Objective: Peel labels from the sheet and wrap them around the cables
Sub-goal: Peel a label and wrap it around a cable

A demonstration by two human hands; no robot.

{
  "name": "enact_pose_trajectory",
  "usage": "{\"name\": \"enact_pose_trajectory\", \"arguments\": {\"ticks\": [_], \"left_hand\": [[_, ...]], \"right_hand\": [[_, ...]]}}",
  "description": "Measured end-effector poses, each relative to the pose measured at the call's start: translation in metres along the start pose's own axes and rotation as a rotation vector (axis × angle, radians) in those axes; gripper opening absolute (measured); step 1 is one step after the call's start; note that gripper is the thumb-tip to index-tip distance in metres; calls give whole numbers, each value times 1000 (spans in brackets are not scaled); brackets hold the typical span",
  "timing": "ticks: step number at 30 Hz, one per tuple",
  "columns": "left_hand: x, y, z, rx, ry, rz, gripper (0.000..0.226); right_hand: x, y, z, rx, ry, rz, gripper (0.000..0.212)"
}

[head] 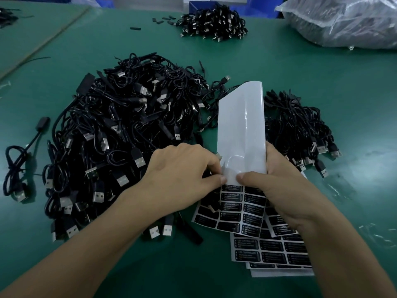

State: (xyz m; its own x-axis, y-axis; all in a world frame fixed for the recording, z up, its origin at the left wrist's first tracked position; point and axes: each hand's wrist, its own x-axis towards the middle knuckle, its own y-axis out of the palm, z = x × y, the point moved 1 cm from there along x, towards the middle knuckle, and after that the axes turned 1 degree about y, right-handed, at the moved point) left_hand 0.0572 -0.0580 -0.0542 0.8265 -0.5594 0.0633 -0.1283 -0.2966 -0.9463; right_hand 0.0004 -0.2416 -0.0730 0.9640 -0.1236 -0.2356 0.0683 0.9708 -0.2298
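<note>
Label sheet, glossy white backing with rows of black rectangular printed labels on its lower part. It is held up over the green table mat, between two cable heaps. Its bare white upper part curves up and away from the person. Its lower end overlaps a stack of further label sheets, which lies flat on the mat beside the right forearm.

Right hand: clenched round the sheet's right edge, thumb pressed on the front face just above the top row of labels.

Left hand: thumb and forefinger pinching the sheet's left edge, level with the right thumb. Whether a label sits between those fingertips cannot be told.

Large heap of black USB cables: left of the sheet, partly under the left hand.

Smaller heap of black cables: right of the sheet.

Far heap of black cables: at the far end of the mat.

Single black cable: lies apart at the left edge.

Clear plastic bag: far right corner.
</note>
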Motion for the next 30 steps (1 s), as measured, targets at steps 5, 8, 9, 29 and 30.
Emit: {"name": "enact_pose_trajectory", "arguments": {"ticks": [5, 8, 9, 29, 30], "left_hand": [[0, 0, 0, -6, -11, 13, 21], [-1, 2, 0, 15, -15, 1, 21], [-2, 2, -1, 23, -17, 0, 21], [-2, -4, -1, -46, -36, 38, 23], [-2, -4, 0, -48, -35, 32, 24]], "right_hand": [[0, -1, 0, -1, 16, 11, 62], [0, -1, 0, 0, 19, -7, 63], [0, -1, 0, -3, 20, -10, 62], [-1, 2, 3, 40, 45, 24, 60], [-1, 2, 3, 51, 51, 29, 61]]}}
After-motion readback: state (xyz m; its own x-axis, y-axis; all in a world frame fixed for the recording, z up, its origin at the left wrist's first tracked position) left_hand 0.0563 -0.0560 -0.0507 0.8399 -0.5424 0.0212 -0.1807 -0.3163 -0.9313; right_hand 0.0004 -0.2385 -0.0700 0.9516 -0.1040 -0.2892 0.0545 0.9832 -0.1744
